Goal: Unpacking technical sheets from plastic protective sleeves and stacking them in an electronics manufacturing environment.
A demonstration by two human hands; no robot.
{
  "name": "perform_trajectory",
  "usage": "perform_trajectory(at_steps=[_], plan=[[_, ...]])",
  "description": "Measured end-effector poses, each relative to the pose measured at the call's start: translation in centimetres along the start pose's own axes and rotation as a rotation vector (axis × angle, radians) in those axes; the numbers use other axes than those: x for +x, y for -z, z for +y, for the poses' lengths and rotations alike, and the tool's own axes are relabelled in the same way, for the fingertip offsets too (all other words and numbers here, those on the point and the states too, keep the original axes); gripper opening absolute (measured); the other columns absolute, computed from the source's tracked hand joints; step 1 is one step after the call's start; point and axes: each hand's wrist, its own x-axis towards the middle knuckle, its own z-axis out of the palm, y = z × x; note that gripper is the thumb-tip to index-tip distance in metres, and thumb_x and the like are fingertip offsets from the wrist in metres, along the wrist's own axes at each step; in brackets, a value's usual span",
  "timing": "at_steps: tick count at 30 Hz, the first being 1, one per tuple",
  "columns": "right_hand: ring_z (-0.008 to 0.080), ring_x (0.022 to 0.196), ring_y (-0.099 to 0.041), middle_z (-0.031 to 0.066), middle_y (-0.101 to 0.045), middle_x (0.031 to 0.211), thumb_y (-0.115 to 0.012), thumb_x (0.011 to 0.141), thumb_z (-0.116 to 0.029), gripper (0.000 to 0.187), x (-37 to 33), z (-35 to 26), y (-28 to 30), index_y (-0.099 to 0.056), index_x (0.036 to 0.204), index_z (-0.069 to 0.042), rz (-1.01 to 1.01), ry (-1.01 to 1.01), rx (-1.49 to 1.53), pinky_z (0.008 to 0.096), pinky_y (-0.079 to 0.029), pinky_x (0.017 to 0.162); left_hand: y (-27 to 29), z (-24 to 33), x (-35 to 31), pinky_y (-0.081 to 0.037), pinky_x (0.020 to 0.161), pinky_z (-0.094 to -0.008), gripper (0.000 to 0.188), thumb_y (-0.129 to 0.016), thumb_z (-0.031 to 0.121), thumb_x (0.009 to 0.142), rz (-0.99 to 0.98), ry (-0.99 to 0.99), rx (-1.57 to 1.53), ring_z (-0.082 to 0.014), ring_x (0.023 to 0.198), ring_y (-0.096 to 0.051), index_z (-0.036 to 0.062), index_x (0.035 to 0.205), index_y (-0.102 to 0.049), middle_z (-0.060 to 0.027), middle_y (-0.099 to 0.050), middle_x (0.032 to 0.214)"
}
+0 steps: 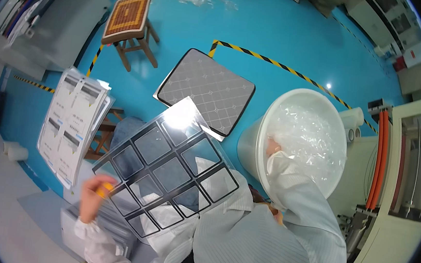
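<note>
My left hand is closed on the lower left edge of a clear plastic sheet marked with a grid of black square frames. Something orange shows at its fingertips, perhaps finger covers. The sheet is tilted above my lap, and the blue jeans show through it. Light glares off its far corner. My right hand reaches into a white round bin on the right, against crumpled clear plastic film. Its fingers are mostly hidden there.
A grey patterned mat lies on the blue floor ahead. Beyond it at left stands a wooden stool. Printed sheets hang at left. A cabinet with red-orange tubes stands at right, beside white rolls.
</note>
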Motion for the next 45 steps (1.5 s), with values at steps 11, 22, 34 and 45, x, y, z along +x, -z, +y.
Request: perform_trajectory(at_steps=[11, 22, 34, 45], plan=[[0.0296, 0.117, -0.044, 0.0170, -0.050, 0.122, -0.050, 0.081, -0.006, 0.039, -3.9, 7.2, 1.0, -0.051, 0.120, -0.004, 0.398, 0.272, 0.353, 0.0352, -0.032, 0.101, -14.7, -4.7, -6.8, -0.038, 0.091, -0.0325, 0.035, -0.057, 0.000, 0.079, -0.874, -0.279, -0.226, -0.0248, 0.101, -0.047, 0.0005, 0.114, -0.053, -0.0105, -0.053, 0.106], [0.0183, 0.083, -0.061, 0.0154, -0.062, 0.102, -0.056, 0.084, -0.010, 0.036, -17.9, 6.5, 13.1, -0.053, 0.120, -0.004, 0.247, 0.171, 0.252, 0.0269, -0.048, 0.071, -12.6, -6.3, -3.0, -0.043, 0.069, -0.0294, 0.014, -0.051, 0.003, 0.081, -1.019, -0.343, -0.411, -0.0155, 0.076, -0.055, 0.0026, 0.094, -0.056, -0.0052, -0.059, 0.086], [0.0157, 0.081, -0.058, 0.0127, -0.062, 0.100, -0.050, 0.089, -0.014, 0.034, -24.8, -9.3, 20.3, -0.050, 0.123, -0.006, 0.470, 0.489, 0.720, 0.0268, -0.046, 0.073, -16.2, -4.3, -3.3, -0.044, 0.066, -0.0338, 0.022, -0.059, 0.012, 0.073, -1.126, -0.775, -0.056, -0.0314, 0.074, -0.055, -0.0006, 0.091, -0.059, -0.0153, -0.060, 0.082], [0.0146, 0.075, -0.058, 0.0107, -0.055, 0.097, -0.056, 0.085, -0.013, 0.054, -20.7, -19.6, 12.8, -0.032, 0.132, -0.002, 0.277, 0.486, 0.678, 0.0253, -0.046, 0.065, -17.3, -5.0, -5.5, -0.049, 0.069, -0.0383, 0.012, -0.059, 0.008, 0.067, -0.330, -0.690, 0.174, -0.0324, 0.076, -0.059, -0.0022, 0.072, -0.057, -0.0156, -0.059, 0.072]])
